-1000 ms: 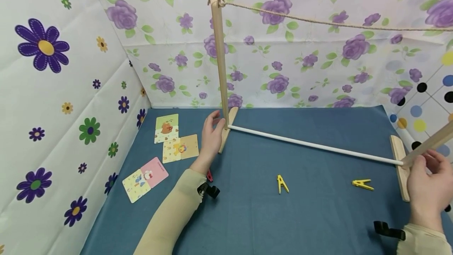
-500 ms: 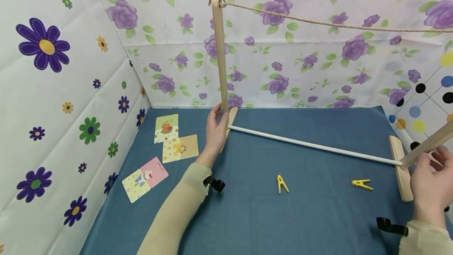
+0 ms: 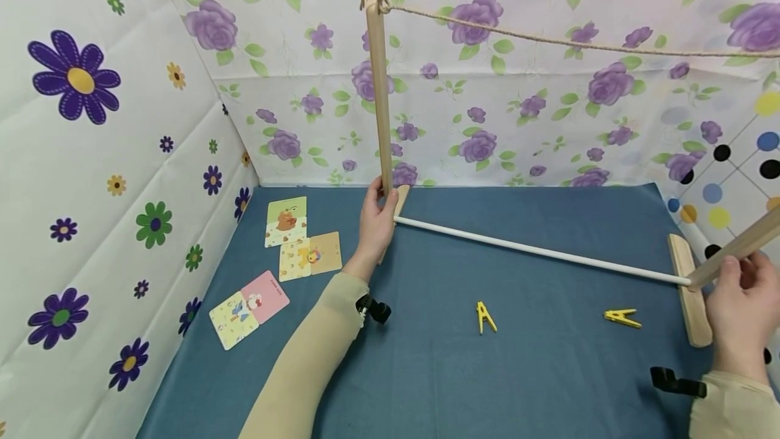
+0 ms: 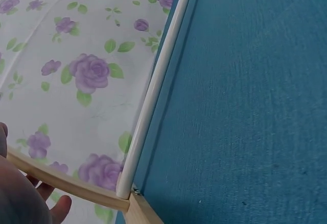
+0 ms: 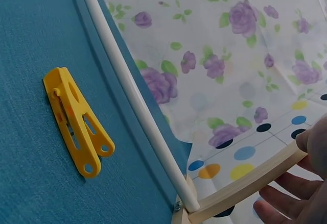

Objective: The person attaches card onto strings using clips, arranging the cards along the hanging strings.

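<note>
A wooden rack stands on the blue tablecloth: two posts on flat feet, joined low down by a white rod point(image 3: 542, 249). My left hand point(image 3: 374, 225) holds the left post point(image 3: 379, 87) just above its foot point(image 3: 401, 198), thumb in front and fingers behind. At the far right my right hand point(image 3: 743, 314) grips the lower part of the right post point(image 3: 737, 249); its foot point(image 3: 690, 303) lies beside the hand. In the right wrist view the thumb and fingers lie on opposite sides of this post point(image 5: 250, 185). A twine point(image 3: 548, 38) runs from the left post's top.
Two yellow clothespins, one point(image 3: 485, 317) near the middle and one point(image 3: 623, 318) by the right foot, lie in front of the rod. Three picture cards, one pink and yellow point(image 3: 250, 310), lie at the left. Patterned sheets point(image 3: 487, 120) enclose the back and sides.
My left hand has moved right and its fingers have come around the left post. The red clip seen earlier by the left wrist is now hidden. My right hand has shifted slightly along its post.
</note>
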The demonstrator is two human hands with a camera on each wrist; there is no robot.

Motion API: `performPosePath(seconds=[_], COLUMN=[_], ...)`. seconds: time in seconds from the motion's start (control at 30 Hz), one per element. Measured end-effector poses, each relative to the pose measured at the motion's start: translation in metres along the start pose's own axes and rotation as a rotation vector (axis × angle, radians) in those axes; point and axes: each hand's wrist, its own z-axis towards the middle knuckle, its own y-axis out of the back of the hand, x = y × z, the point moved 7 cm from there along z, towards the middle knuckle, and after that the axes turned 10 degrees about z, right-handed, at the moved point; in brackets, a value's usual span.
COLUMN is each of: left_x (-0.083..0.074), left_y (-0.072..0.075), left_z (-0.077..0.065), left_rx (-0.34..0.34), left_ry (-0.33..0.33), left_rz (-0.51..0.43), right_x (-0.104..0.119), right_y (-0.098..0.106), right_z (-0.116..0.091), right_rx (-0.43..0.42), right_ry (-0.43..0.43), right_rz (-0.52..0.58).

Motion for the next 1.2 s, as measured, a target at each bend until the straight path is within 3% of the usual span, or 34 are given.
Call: performPosePath(seconds=[0.43, 0.9, 1.2], left_x=[0.008, 0.018, 0.020], left_y=[0.001, 0.001, 0.000], left_z=[0.013, 0.015, 0.016], left_rx=[0.050, 0.067, 0.063], left_ry=[0.000, 0.003, 0.007], left_rz=[0.169, 0.188, 0.204], right_x=[-0.006, -0.018, -0.019], right_y=[-0.006, -0.011, -0.009], right_z=[0.010, 0.020, 0.022], right_rx=[0.029, 0.073, 0.033], right_ry=[-0.017, -0.032, -0.037], right_rz=[-0.061, -0.093, -0.114])
